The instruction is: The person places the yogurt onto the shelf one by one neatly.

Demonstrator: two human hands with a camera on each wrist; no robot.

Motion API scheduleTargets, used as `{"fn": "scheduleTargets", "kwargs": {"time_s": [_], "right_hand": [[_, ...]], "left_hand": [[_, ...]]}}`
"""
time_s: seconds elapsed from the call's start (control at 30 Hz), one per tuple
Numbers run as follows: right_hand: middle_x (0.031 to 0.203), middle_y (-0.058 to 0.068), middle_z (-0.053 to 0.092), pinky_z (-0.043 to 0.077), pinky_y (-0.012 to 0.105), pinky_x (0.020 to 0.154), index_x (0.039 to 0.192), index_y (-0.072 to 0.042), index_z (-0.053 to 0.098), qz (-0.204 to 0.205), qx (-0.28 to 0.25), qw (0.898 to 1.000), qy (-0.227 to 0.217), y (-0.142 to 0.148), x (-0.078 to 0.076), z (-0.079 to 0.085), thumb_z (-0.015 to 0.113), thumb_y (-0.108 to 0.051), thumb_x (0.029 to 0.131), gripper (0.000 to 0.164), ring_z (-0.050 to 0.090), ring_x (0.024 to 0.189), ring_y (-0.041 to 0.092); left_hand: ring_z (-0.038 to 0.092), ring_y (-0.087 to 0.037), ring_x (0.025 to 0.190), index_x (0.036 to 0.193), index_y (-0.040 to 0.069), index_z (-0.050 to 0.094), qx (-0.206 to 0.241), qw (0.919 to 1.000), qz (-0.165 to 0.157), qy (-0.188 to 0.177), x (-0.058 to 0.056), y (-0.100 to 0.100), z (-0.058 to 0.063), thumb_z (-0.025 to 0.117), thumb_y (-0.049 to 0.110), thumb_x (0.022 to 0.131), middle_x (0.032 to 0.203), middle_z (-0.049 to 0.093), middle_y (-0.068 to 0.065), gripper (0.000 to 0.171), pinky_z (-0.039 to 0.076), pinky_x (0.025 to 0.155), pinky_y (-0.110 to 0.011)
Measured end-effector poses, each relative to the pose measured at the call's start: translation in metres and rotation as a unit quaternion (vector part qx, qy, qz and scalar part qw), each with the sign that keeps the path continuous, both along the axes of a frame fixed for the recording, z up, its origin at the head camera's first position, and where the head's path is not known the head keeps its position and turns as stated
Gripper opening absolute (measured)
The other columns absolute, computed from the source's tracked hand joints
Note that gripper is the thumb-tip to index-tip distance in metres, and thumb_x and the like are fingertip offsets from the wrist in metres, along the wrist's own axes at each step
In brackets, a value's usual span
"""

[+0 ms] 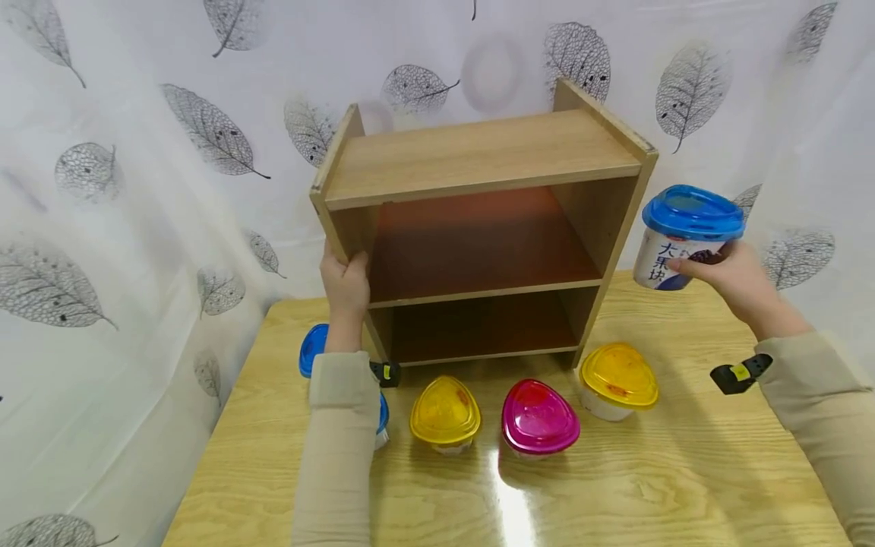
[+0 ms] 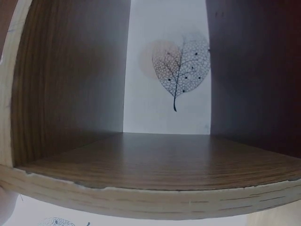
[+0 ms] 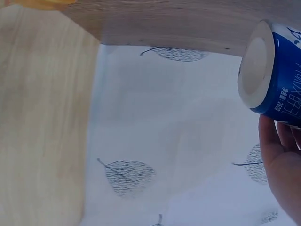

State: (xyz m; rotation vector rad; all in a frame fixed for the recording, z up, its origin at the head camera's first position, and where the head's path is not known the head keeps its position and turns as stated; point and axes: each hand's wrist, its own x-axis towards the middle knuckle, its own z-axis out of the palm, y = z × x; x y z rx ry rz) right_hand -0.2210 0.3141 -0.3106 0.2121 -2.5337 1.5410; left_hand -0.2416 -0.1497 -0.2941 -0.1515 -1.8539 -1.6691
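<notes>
A small wooden shelf point(image 1: 478, 163) stands on the table, with an open top tier and two compartments below. My left hand point(image 1: 347, 285) grips its left side panel, thumb on the inner face; in the left wrist view only a sliver of that hand shows beside the shelf's wooden edge point(image 2: 141, 195). To the right of the shelf, my right hand point(image 1: 741, 285) holds a blue-lidded yogurt cup point(image 1: 687, 235) in the air. From the right wrist view, the cup's white base point(image 3: 255, 70) is visible, with fingers curled around its side.
Along the shelf's front stand two yellow-lidded cups point(image 1: 446, 410) point(image 1: 618, 376) and a pink-lidded cup point(image 1: 540, 418). Two blue-lidded cups point(image 1: 314, 349) are partly hidden by the left arm. A leaf-patterned curtain point(image 1: 424, 45) hangs behind the wooden table point(image 1: 615, 486).
</notes>
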Motion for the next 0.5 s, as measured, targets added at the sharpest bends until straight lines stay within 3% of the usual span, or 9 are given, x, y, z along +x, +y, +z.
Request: {"fn": "scheduleTargets", "kwargs": {"time_s": [0.17, 0.3, 0.4, 0.5], "right_hand": [[0.124, -0.001, 0.040, 0.041, 0.012, 0.079, 0.135, -0.021, 0.029, 0.005, -0.032, 0.999, 0.019, -0.003, 0.002, 0.026, 0.055, -0.006, 0.085, 0.058, 0.043, 0.103, 0.008], [0.122, 0.001, 0.043, 0.041, 0.012, 0.079, 0.133, -0.017, 0.033, 0.036, -0.109, 0.992, 0.049, -0.005, -0.001, 0.044, 0.055, 0.003, 0.083, 0.058, 0.045, 0.102, 0.009], [0.121, 0.000, 0.045, 0.042, 0.011, 0.077, 0.133, -0.016, 0.035, 0.042, -0.112, 0.991, 0.063, -0.005, -0.003, 0.057, 0.056, 0.004, 0.082, 0.058, 0.046, 0.102, 0.009], [0.123, -0.001, 0.044, 0.040, 0.012, 0.081, 0.134, -0.017, 0.034, 0.027, -0.078, 0.994, 0.070, -0.006, -0.003, 0.070, 0.056, 0.002, 0.083, 0.059, 0.045, 0.103, 0.009]], "left_hand": [[0.048, -0.025, 0.106, 0.124, -0.004, 0.043, 0.002, 1.0000, -0.003, 0.003, -0.001, -0.001, 0.000, 0.041, -0.008, 0.076, 0.116, 0.051, -0.019, 0.048, 0.037, 0.091, -0.033], [0.048, -0.026, 0.106, 0.122, -0.004, 0.044, 0.008, 1.0000, -0.003, 0.003, 0.000, -0.002, 0.002, 0.041, -0.008, 0.076, 0.116, 0.051, -0.020, 0.047, 0.037, 0.091, -0.033], [0.048, -0.026, 0.106, 0.122, -0.005, 0.044, 0.009, 1.0000, -0.002, -0.001, 0.002, 0.000, 0.003, 0.042, -0.008, 0.076, 0.115, 0.051, -0.020, 0.046, 0.038, 0.090, -0.032], [0.047, -0.026, 0.106, 0.122, -0.005, 0.044, 0.010, 0.9999, -0.002, -0.007, 0.004, 0.001, 0.004, 0.042, -0.008, 0.076, 0.115, 0.051, -0.020, 0.046, 0.037, 0.091, -0.032]]}}
